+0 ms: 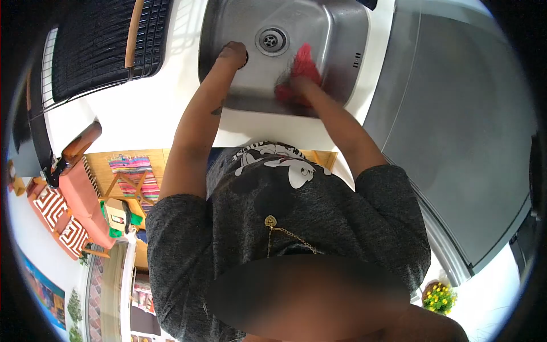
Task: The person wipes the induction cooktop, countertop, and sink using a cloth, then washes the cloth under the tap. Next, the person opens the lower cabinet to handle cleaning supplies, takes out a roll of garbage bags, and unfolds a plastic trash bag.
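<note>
At the far left, an orange sofa (85, 202) with striped cushions (51, 200) shows small and stretched by the curved lens, its outer part running toward the dark rim of the view. Above it, a black rack (102, 51) with a wooden handle (134, 34) is cut off by the top edge; whatever lies among its dark folds is hard to make out. Next comes the white counter (142, 97), reaching to the metal sink (250, 91), whose far side is out of the frame. The left hand (233, 52) is inside the sink near its left wall, a dark band (247, 58) at the wrist. Its fingers bend down out of sight, so I cannot tell whether they are together or apart, or around something. To the right sits the drain (272, 41), fully in view. Farther right and nearer the body, a red cloth (306, 64) lies crumpled in the right half of the sink, its lower part smeared by motion blur; a dark patch beside it could be mesh or shadow. The right hand (298, 84) is against the cloth, its fingers too blurred to tell if they clamp it or only press on it. Low at the right, yellow flowers (440, 297) show near the sleeve, and a large gray panel (456, 85) runs into the dark rim
</note>
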Available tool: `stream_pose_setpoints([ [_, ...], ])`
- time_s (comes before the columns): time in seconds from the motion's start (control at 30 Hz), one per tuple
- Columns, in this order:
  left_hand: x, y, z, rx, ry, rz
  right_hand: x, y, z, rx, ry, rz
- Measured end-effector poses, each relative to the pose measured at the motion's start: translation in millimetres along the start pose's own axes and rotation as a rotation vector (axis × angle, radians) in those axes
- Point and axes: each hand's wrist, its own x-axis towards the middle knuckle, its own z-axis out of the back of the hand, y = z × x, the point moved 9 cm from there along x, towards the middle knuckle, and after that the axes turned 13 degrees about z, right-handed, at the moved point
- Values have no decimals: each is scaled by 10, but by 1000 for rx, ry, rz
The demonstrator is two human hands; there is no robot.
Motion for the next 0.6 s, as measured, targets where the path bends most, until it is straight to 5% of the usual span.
stream_pose_setpoints([
  [0.07, -258, -44, 279, 23, 20, -30, 41, 319, 49, -28, 16, 56],
  [0.13, -398, -44, 442, 34, -37, -19, 158, 595, 320, 239, -277, 294],
  [0.23, -479, -97, 677, -125, -80, -128, -309, 787, 1090, 188, -491, 329],
  [0.3, -525, -171, 813, -285, -78, -254, -594, 683, 1477, 629, -774, 482],
  [0.37, -647, -363, 1024, -706, 4, -496, -1034, 680, 1942, 460, -981, 460],
  [0.5, -951, -461, 1490, -885, 42, -483, -1683, 768, 2453, 241, -1189, 316],
  [0.6, -1009, -452, 1868, -963, -243, -629, -1930, 802, 2663, 236, -1353, 336],
])
